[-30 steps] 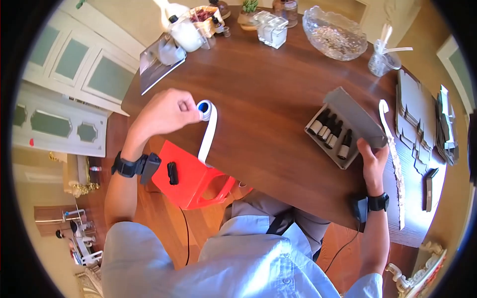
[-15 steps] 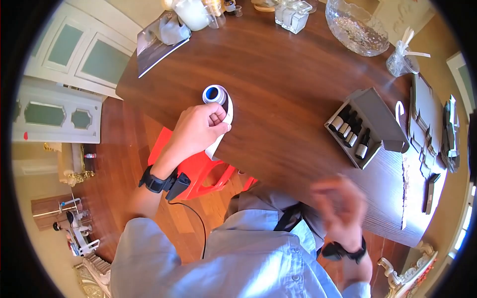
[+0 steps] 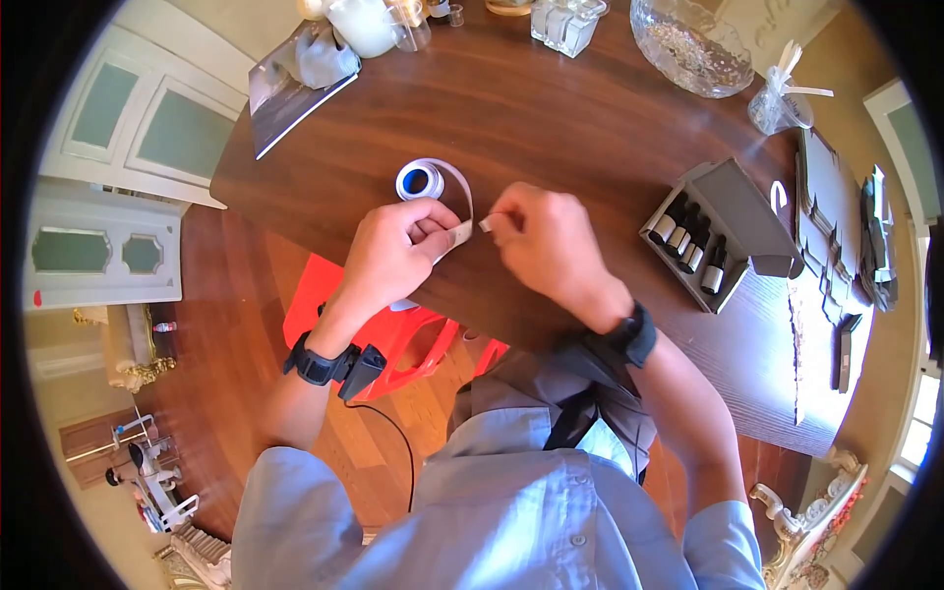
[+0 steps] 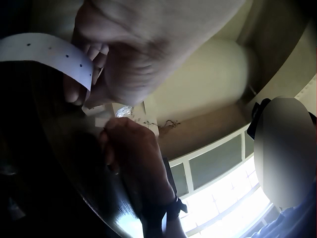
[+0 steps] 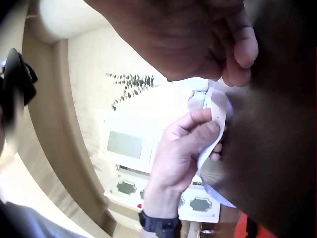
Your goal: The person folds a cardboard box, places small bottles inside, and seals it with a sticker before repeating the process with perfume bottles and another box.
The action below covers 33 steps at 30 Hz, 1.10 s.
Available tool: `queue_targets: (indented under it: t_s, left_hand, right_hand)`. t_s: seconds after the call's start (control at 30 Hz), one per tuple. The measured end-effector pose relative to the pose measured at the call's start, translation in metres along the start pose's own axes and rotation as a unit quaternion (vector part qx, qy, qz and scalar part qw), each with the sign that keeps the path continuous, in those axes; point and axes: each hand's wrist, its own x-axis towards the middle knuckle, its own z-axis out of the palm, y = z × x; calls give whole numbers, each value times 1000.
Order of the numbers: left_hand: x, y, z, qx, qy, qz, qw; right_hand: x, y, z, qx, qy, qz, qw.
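Observation:
A roll of white label tape (image 3: 418,180) with a blue core stands on the brown table (image 3: 551,118) in the head view. Its loose strip (image 5: 218,111) curves out to my left hand (image 3: 388,251), which pinches it between thumb and fingers. Across from it, at nearly the same height, my right hand (image 3: 559,244) has its thumb and forefinger together on a small whitish label (image 3: 486,224). A narrow gap separates the two hands' fingertips. Dark dots run along the strip in the left wrist view.
At right stands an open grey box (image 3: 733,197) holding several dark bottles (image 3: 678,226) with white labels. Flattened grey cartons (image 3: 826,216) lie beyond it. A glass bowl (image 3: 688,49) and a magazine (image 3: 295,93) are at the back. A red stool (image 3: 329,295) stands below the near edge.
My right hand has left the grey box and come left to the strip, now pinching a small label. My left hand has let go of the roll and moved down to the strip.

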Motion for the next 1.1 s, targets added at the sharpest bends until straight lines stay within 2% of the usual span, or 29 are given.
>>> queue_targets:
  t_s: [0.03, 0.07, 0.13, 0.23, 0.37, 0.4, 0.43, 0.47, 0.5, 0.57, 0.6, 0.63, 0.73, 0.8, 0.83, 0.87, 0.9, 0.97, 1.03, 1.1]
  left_hand:
    - [0, -3, 0, -10, 5, -7, 1000]
    - [1, -5, 1, -20, 10, -14, 1000]
    - [2, -7, 4, -35, 12, -11, 999]
    - [5, -1, 7, -47, 5, -5, 999]
    - [1, 6, 7, -36, 2, -12, 999]
    - [-3, 11, 5, -35, 3, -12, 999]
    - [-8, 21, 4, 25, 32, 6, 999]
    - [-12, 27, 4, 85, 58, 26, 994]
    - [-14, 29, 5, 82, 97, 46, 991]
    - [-16, 41, 3, 174, 168, 130, 961]
    - [-9, 34, 3, 138, 170, 157, 963]
    - [-11, 66, 8, 104, 167, 106, 975]
    - [7, 101, 21, 62, 92, 170, 979]
    - [15, 136, 40, -62, -41, 165, 983]
    - [21, 154, 49, -74, -127, 170, 974]
    - [27, 165, 62, -100, -157, 213, 959]
    - [29, 169, 61, -60, -152, 218, 962]
    - [56, 196, 91, -57, -163, 233, 957]
    - [71, 202, 114, -55, -171, 245, 953]
    - [79, 198, 127, -55, -143, 238, 959]
  right_hand:
    - [-3, 6, -9, 37, 9, 20, 999]
    - [-8, 9, -20, 64, -14, 75, 995]
    - [-15, 10, -28, 68, -18, 92, 993]
    - [-11, 3, -19, 99, -33, 62, 993]
    - [-8, -1, -21, 154, -43, 85, 983]
    - [-14, -10, -38, 205, -68, 153, 964]
    - [-21, -17, -58, 252, -90, 219, 938]
    - [-31, -19, -75, 271, -114, 230, 928]
    - [-43, -19, -87, 298, -114, 225, 921]
    - [-68, -26, -117, 324, -96, 247, 908]
    - [-80, -28, -130, 327, -74, 217, 917]
    - [-91, -27, -145, 310, -57, 212, 925]
    - [-115, -29, -188, 297, 3, 184, 937]
    - [-127, -26, -210, 264, 75, 136, 952]
    - [-129, -24, -218, 261, 101, 130, 951]
    - [-133, -19, -223, 246, 117, 116, 955]
    - [-133, -16, -231, 232, 128, 116, 957]
    - [-132, -12, -242, 220, 140, 113, 959]
    - [-129, -10, -248, 195, 173, 102, 960]
    - [-125, -13, -252, 195, 183, 98, 959]
